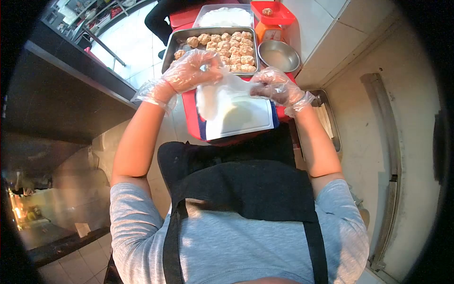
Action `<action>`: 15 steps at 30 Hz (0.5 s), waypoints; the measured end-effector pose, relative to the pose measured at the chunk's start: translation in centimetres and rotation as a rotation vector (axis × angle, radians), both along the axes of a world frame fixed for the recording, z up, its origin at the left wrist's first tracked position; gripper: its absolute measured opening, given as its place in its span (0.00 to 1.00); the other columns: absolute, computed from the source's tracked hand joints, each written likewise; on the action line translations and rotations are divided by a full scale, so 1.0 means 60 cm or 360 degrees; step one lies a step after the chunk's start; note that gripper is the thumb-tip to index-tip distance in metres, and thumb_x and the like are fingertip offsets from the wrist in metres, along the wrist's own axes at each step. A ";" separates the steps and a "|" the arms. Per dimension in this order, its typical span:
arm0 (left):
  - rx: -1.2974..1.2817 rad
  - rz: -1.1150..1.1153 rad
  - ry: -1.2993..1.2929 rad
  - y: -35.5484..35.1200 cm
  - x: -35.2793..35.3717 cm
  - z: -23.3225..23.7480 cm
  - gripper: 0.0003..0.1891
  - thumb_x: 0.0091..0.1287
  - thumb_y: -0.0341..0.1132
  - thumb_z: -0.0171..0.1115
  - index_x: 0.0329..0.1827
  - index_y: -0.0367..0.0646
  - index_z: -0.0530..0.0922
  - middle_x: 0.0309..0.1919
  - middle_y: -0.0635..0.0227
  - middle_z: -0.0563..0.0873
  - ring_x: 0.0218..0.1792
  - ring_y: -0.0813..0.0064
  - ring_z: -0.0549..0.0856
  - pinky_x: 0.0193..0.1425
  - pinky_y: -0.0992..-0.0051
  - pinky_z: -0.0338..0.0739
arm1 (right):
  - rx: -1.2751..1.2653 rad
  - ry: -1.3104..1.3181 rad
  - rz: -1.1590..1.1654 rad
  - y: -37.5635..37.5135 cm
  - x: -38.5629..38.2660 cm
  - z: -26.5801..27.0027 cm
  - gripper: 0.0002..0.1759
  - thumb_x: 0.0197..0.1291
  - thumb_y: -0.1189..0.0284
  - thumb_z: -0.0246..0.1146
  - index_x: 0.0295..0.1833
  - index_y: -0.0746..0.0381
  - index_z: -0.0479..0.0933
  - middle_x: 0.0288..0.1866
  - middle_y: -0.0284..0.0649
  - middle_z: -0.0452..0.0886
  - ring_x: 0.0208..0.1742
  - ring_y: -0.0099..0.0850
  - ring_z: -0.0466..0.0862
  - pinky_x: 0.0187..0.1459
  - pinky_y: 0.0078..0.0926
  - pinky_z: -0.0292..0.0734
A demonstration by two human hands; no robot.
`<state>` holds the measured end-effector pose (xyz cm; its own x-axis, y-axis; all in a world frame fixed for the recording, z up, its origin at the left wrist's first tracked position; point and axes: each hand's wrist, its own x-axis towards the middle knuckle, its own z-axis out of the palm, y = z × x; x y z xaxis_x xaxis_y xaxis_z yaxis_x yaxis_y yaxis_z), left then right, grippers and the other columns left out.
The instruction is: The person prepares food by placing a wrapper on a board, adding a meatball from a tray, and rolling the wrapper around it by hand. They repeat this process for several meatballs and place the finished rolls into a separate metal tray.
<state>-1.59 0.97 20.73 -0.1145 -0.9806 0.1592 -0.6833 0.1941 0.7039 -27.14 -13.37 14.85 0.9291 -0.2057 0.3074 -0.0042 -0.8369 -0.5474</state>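
A thin, limp white wrapper sheet (208, 102) hangs above the board, stretched between my two gloved hands. My left hand (191, 71) pinches its upper left side, fingers closed. My right hand (278, 87) grips the sheet's right end with fingers bent together. Both wear clear plastic gloves. Below lies a white cutting board (250, 124) with dark blue edges, and on it a pale rounded patch that I cannot make out. Just beyond my hands, a metal tray (168, 53) holds many lumpy meatballs (234, 47), mostly in rows.
Behind the tray sits a clear container (196, 20) with white contents. To its right, a red dish (283, 18) with one meatball rests on an orange scale (268, 33). A metal bowl (279, 57) stands beside the tray. Another tray (335, 128) is low by the right wall.
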 end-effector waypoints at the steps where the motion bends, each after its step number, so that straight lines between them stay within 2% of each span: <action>1: 0.0063 0.0125 -0.0210 0.007 0.002 0.007 0.11 0.61 0.40 0.68 0.37 0.42 0.78 0.29 0.65 0.82 0.35 0.68 0.80 0.44 0.67 0.74 | -0.0002 -0.0018 -0.0118 0.008 -0.001 0.002 0.13 0.57 0.65 0.71 0.37 0.64 0.80 0.33 0.35 0.74 0.35 0.28 0.75 0.41 0.26 0.72; 3: 0.0041 0.0248 -0.0545 0.018 0.014 0.002 0.15 0.63 0.43 0.66 0.42 0.42 0.76 0.31 0.59 0.83 0.36 0.62 0.81 0.43 0.65 0.75 | 0.0363 -0.0098 -0.0207 0.012 0.001 0.011 0.14 0.57 0.64 0.70 0.34 0.64 0.78 0.31 0.38 0.75 0.35 0.32 0.75 0.41 0.30 0.72; 4: 0.0027 0.0300 -0.0356 0.022 0.017 -0.010 0.16 0.63 0.45 0.67 0.43 0.42 0.77 0.32 0.58 0.83 0.37 0.61 0.82 0.43 0.65 0.75 | 0.0552 -0.0135 -0.0255 0.015 0.000 0.020 0.14 0.57 0.64 0.69 0.32 0.64 0.77 0.30 0.40 0.76 0.35 0.33 0.75 0.41 0.33 0.71; 5: 0.0012 0.0348 -0.0168 0.026 0.019 -0.022 0.18 0.62 0.46 0.67 0.44 0.43 0.78 0.33 0.58 0.84 0.37 0.61 0.82 0.44 0.64 0.76 | 0.0930 -0.0073 -0.0343 0.024 -0.005 0.032 0.16 0.62 0.63 0.67 0.34 0.65 0.75 0.30 0.38 0.74 0.35 0.29 0.72 0.40 0.30 0.70; 6: -0.0005 0.0394 0.0019 0.029 0.022 -0.030 0.19 0.62 0.48 0.68 0.46 0.43 0.78 0.33 0.57 0.84 0.38 0.60 0.82 0.44 0.64 0.76 | 0.0836 -0.0111 -0.0364 0.027 -0.006 0.044 0.16 0.62 0.63 0.67 0.34 0.65 0.74 0.30 0.37 0.73 0.34 0.28 0.71 0.40 0.30 0.70; 8: -0.0195 0.0332 -0.0099 0.040 0.028 -0.032 0.22 0.60 0.49 0.69 0.50 0.44 0.79 0.34 0.56 0.85 0.38 0.60 0.83 0.46 0.64 0.76 | 0.0637 -0.0185 -0.0403 0.027 -0.003 0.066 0.17 0.64 0.62 0.66 0.35 0.66 0.74 0.30 0.35 0.72 0.34 0.26 0.69 0.39 0.29 0.69; 9: -0.0292 0.0302 -0.0157 0.046 0.030 -0.032 0.24 0.60 0.50 0.70 0.52 0.44 0.79 0.35 0.56 0.85 0.38 0.60 0.83 0.46 0.64 0.76 | 0.0718 -0.0110 -0.0423 0.018 -0.002 0.066 0.16 0.63 0.62 0.67 0.39 0.66 0.77 0.34 0.36 0.77 0.37 0.26 0.74 0.43 0.29 0.72; 12: -0.0033 0.0205 -0.0494 0.072 0.026 -0.030 0.25 0.58 0.48 0.73 0.53 0.43 0.80 0.33 0.57 0.85 0.37 0.61 0.83 0.47 0.65 0.77 | 0.0753 -0.0304 -0.0438 0.013 0.000 0.055 0.16 0.63 0.63 0.67 0.45 0.66 0.80 0.40 0.37 0.83 0.42 0.27 0.79 0.48 0.27 0.74; 15: 0.0146 0.0207 -0.0336 0.073 0.043 -0.034 0.19 0.60 0.44 0.71 0.45 0.39 0.81 0.30 0.57 0.85 0.36 0.62 0.85 0.44 0.66 0.77 | 0.0773 -0.0130 -0.0466 0.006 -0.011 0.074 0.17 0.62 0.63 0.66 0.49 0.66 0.81 0.44 0.39 0.85 0.46 0.28 0.82 0.51 0.27 0.75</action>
<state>1.01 5.37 18.69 -0.0076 -0.9985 0.0548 -0.8321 0.0367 0.5534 -27.83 -13.03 19.29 0.7894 -0.5863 0.1820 -0.1393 -0.4597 -0.8771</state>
